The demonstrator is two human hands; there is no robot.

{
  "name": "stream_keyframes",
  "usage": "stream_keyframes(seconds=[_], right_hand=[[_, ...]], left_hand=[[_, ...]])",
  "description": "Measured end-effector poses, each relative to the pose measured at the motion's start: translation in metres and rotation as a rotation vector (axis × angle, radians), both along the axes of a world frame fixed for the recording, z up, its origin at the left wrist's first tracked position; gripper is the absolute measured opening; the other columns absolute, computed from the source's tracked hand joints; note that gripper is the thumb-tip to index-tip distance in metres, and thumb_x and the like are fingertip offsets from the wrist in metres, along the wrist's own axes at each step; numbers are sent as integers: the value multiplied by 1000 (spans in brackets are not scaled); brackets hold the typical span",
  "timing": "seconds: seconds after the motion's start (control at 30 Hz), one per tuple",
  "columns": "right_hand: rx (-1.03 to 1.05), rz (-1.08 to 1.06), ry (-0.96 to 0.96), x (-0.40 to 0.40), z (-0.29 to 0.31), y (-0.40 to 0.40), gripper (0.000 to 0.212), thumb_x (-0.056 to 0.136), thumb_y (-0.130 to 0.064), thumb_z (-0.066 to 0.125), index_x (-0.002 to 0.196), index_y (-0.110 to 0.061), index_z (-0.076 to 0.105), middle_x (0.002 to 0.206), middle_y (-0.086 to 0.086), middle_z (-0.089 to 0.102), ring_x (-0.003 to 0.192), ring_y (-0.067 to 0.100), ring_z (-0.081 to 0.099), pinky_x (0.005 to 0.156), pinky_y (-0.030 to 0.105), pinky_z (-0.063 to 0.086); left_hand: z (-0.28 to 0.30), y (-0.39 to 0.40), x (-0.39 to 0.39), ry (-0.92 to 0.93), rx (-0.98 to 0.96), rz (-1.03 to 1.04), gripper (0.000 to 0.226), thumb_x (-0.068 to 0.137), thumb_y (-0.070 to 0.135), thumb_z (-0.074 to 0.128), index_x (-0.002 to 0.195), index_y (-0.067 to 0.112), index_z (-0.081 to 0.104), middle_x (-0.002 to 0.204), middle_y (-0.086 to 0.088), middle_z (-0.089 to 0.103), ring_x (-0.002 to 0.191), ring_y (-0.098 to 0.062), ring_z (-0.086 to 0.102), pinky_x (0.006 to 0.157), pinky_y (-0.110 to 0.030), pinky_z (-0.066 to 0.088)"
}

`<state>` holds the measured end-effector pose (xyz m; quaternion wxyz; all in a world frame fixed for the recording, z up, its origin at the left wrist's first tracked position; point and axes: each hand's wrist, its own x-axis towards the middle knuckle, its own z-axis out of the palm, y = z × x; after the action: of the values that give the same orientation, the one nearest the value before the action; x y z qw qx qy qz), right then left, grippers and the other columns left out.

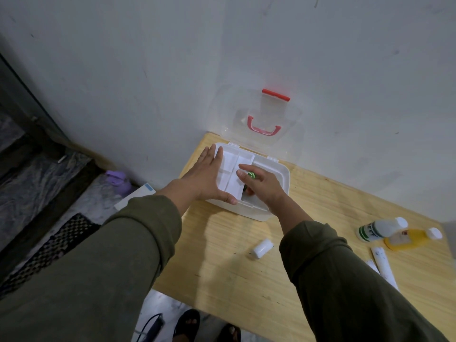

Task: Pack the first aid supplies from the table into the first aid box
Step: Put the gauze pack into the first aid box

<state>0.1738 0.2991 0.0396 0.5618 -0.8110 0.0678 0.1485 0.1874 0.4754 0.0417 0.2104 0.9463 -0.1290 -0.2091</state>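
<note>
The white first aid box (276, 193) stands open at the table's far left, its clear lid (266, 114) with red handle leaning on the wall. A white divided tray (232, 169) sits tilted in the box. My left hand (209, 176) grips the tray's left side, thumb along its near edge. My right hand (261, 183) reaches into the box beside the tray and holds a small green-capped item (251, 175), mostly hidden. On the table lie a small white roll (262, 248), a white bottle (380, 229), a yellow bottle (409, 239) and white tubes (383, 265).
The wooden table (234, 267) stands against a grey wall. On the floor to the left are a purple bottle (118, 181), a white box (134, 198) and a dark mat (49, 248). My sandalled feet (187, 322) show below the table's near edge.
</note>
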Motion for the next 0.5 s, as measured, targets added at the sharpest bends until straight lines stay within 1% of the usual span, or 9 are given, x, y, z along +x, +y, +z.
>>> stream_keyframes(seconds=[0.1, 0.2, 0.27, 0.37, 0.5], right_hand=[[54, -49, 39, 1, 1, 1, 37, 87, -36, 63, 122, -22, 62, 91, -2, 60, 68, 7, 54, 47, 2, 43], [67, -43, 69, 0, 3, 1, 35, 89, -36, 60, 121, -22, 62, 84, -6, 58, 67, 7, 52, 38, 2, 38], [79, -31, 68, 1, 1, 0, 35, 89, -34, 60, 121, -20, 62, 86, -6, 59, 67, 5, 52, 38, 2, 39], [69, 15, 58, -1, 1, 2, 36, 90, -31, 60, 124, -19, 60, 96, -4, 59, 71, 1, 55, 41, 1, 40], [35, 51, 59, -2, 4, 5, 41, 90, -30, 61, 129, -20, 55, 106, -3, 57, 74, -1, 55, 43, 1, 41]], left_hand=[[0, -1, -1, -4, -8, 4, 140, 58, 65, 74, 146, 15, -22, 155, -1, -29, 143, -19, -26, 118, -40, 1], [0, -1, -1, -8, -4, 4, 139, 59, 65, 74, 146, 15, -23, 155, -1, -29, 143, -19, -26, 118, -40, 1], [-1, -1, -1, -8, -5, 4, 140, 59, 65, 74, 146, 15, -23, 155, -1, -29, 143, -18, -26, 118, -41, 1], [0, -1, -1, -11, -11, 1, 139, 59, 64, 74, 146, 15, -23, 155, -2, -29, 143, -19, -26, 118, -41, 1], [-1, 0, -1, -6, -13, 0, 139, 60, 64, 73, 146, 15, -23, 154, -1, -30, 142, -19, -27, 118, -41, 0]])
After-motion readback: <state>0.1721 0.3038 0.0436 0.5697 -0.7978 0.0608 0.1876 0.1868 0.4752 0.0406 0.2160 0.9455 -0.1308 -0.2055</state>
